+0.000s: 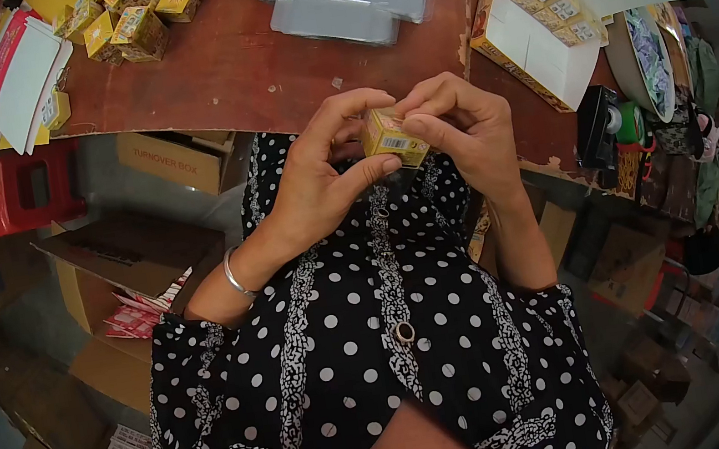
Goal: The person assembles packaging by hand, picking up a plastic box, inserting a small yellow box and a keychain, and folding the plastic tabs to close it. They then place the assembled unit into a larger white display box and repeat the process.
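Note:
A small yellow printed box [393,139] with a barcode on one side is held up between my hands, just over the table's front edge. My left hand [327,155] grips it from the left, thumb along its lower edge and fingers behind. With thumb and forefinger, my right hand [462,123] pinches the upper right part of the same box. Whether its flap is closed cannot be made out, since my fingers cover it. Beyond my hands, clear plastic trays [331,19] lie stacked on the reddish-brown table [220,79].
Several yellow boxes [140,35] are piled at the back left. An open display carton [527,45] at the right holds rows of similar boxes. A tape roll [630,124] sits at the right edge. Left below stand a red stool [36,210] and an open cardboard box [84,291].

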Demonstrator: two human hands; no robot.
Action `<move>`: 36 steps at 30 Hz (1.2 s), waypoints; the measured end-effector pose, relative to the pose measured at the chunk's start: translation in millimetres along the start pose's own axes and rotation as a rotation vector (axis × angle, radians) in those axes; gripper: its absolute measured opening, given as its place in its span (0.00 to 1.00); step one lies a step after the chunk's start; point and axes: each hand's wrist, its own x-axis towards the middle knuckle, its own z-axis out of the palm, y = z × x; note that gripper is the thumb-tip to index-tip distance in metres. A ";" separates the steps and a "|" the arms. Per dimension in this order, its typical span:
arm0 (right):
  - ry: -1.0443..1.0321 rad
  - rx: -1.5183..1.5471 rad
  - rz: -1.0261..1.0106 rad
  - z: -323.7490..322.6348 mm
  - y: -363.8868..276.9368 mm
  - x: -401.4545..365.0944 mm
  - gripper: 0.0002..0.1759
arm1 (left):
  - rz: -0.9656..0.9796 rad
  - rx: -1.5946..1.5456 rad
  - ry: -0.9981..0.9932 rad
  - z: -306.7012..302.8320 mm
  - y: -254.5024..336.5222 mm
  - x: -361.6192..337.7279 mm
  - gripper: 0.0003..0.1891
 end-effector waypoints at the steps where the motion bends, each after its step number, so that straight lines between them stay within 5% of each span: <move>1: 0.013 -0.014 -0.021 0.6 1.4 -0.7 0.02 | 0.017 0.025 0.001 -0.6 -2.0 0.2 0.25; 8: -0.069 -0.277 -0.408 -1.4 12.1 -2.2 0.12 | 0.039 0.008 0.000 -4.6 -7.1 -0.1 0.19; 11: 0.018 -0.024 -0.026 14.1 1.9 -7.1 0.43 | 0.091 -0.138 0.142 -9.4 -1.4 8.1 0.18; 13: -0.042 0.064 0.169 11.7 4.3 -6.1 0.44 | 0.155 -0.079 0.186 -16.3 2.8 12.5 0.21; 14: -0.041 -0.051 0.132 10.7 -0.9 -2.8 0.36 | 0.100 0.061 0.157 -22.4 5.2 11.5 0.23; 18: -0.208 -0.344 0.153 -15.4 -33.9 28.1 0.28 | 0.040 0.443 0.007 -30.7 26.1 14.5 0.36; 20: -0.517 -0.491 0.010 -18.1 -51.2 48.5 0.20 | 0.027 0.664 -0.184 -36.1 25.1 14.1 0.44; 22: -0.378 -0.294 0.154 -33.1 -59.9 73.7 0.19 | -0.013 0.651 -0.224 -38.8 27.6 13.3 0.42; 24: 0.133 -0.642 0.088 -55.0 -48.6 122.5 0.21 | -0.055 0.632 -0.263 -41.4 26.2 10.3 0.39; 26: 0.209 -1.011 -0.026 -97.3 -8.2 167.5 0.23 | -0.067 0.560 -0.233 -47.8 21.1 7.2 0.35; 36: 0.064 -1.328 -0.265 -116.6 33.1 197.8 0.27 | -0.294 0.207 -0.108 -67.8 22.5 -5.1 0.27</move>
